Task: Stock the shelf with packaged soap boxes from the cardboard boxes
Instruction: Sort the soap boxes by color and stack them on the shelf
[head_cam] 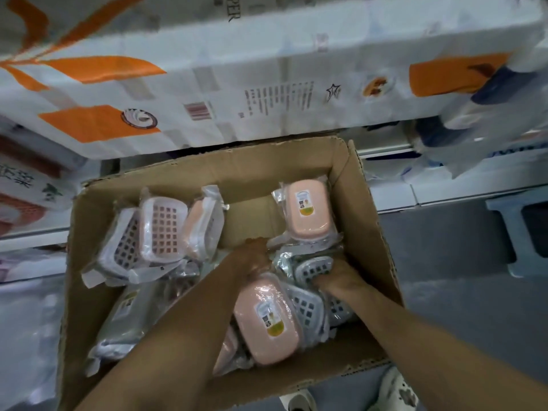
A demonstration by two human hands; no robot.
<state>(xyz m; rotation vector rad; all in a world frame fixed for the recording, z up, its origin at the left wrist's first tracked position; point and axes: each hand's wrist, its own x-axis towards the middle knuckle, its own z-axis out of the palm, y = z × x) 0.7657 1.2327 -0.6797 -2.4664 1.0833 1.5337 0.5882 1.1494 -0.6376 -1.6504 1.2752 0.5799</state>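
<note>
Both your hands are down inside the cardboard box (364, 203), gathering stock. Your left hand (252, 256) curls over the top end of a pink wrapped soap box (267, 318) near the box's middle. Your right hand (338, 277) grips a grey wrapped soap box (311, 269) by the right wall. More packs lie along the left wall.

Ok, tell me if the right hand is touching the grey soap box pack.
Touching. The head view shows the right hand with fingers curled onto the wrapped grey soap box, no gap between them.
</note>
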